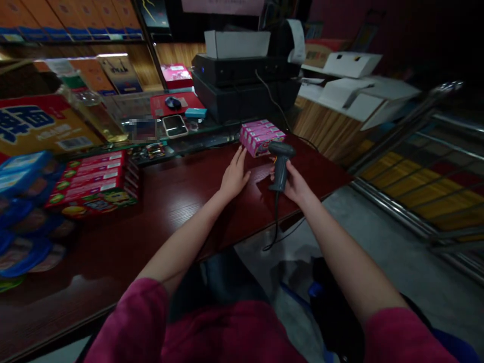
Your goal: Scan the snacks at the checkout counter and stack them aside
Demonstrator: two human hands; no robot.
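"Dim light lay over the shop room; what stood left on the dark red counter [162, 242]?"

"Stacked blue packs [22, 174], then red boxes [94, 184] set side by side, probably grouped to save room."

"And the hands?"

"The left hand [234, 176] was spread wide, its fingertips at the near left corner of the pink boxes [261, 137], perhaps to steady them; I couldn't tell whether they touched. The right hand [297, 185] was wrapped round the handle of a dark scanner [280, 171], just in front of those boxes, seemingly gripped low so its head was unobstructed."

"The surface and surroundings?"

"Glossy, with a pale reflection left of the hands. Behind, orange boxes [56, 20] filled a shelf, a black machine [242, 93] stood past the pink boxes, and a metal railing [410, 125] ran along the right."
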